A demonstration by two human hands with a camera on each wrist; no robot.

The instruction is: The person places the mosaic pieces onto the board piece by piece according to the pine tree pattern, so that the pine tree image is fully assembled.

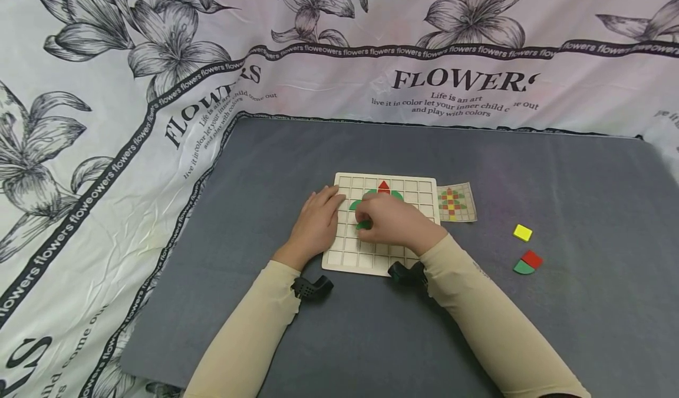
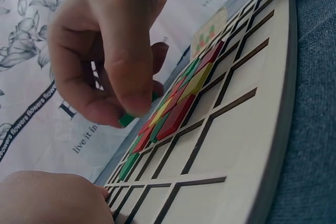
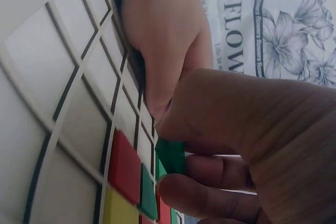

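A pale square grid board lies on the grey table, with red, green and yellow tiles set in some of its cells. My right hand is over the board's middle and pinches a green tile between thumb and fingers. The left wrist view shows this tile held just off the board, near a red tile and a yellow tile. At the board's left edge rests my left hand, its fingers extended and touching the rim. In the head view the right hand hides much of the tile pattern.
A small card printed with a coloured grid pattern lies against the board's right side. Farther right are a loose yellow tile, a red tile and a rounded green tile. Flower-printed cloth stands behind the table.
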